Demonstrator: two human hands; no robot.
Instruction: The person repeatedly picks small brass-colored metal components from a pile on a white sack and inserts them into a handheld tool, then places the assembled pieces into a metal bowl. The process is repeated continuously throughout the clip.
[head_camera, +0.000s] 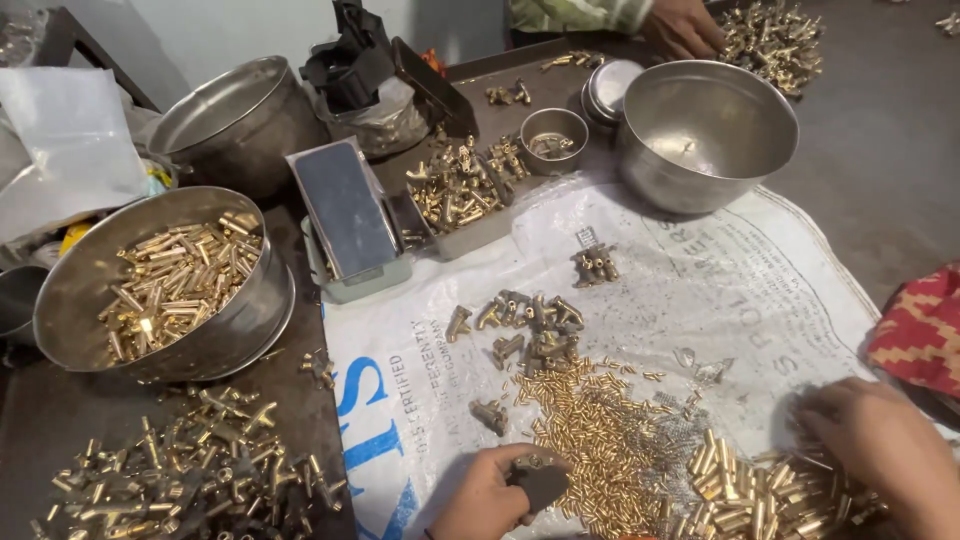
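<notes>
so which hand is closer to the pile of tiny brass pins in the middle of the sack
Left. The left hand, gripping a small dark tool, sits right at the edge of the pile of tiny brass pins. The right hand is farther off, on the larger brass tubes.

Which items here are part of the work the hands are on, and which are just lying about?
In use:
left hand gripping dark tool
right hand on large brass sleeves
small brass pins
brass fittings

Lying about:
phone
empty steel bowl
red patterned cloth
</notes>
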